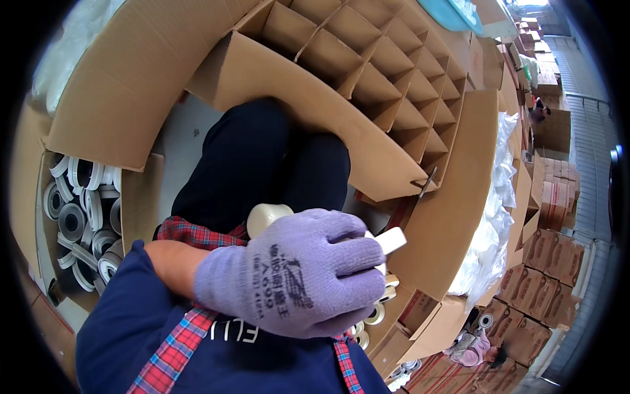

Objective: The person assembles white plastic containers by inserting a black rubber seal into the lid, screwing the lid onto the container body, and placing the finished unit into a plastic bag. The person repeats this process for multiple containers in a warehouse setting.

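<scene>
My left hand (295, 276), in a purple knitted glove with dark print on its back, is closed in front of my chest. Its fingers curl around a pale object. A cream rounded end (266, 218) of that object shows above the wrist, and a white flat-ended piece (392, 241) sticks out past the knuckles. The glove covers the middle, so I cannot tell whether both parts belong to one item or what kind it is. My right hand does not show.
A large carton (308, 111) with cardboard dividers stands before my knees. At left, a box holds several grey and white rings (72, 220). Clear plastic bags (489, 230) fill a carton at right, near cream round pieces (376, 314). Another person (474, 351) sits among stacked cartons.
</scene>
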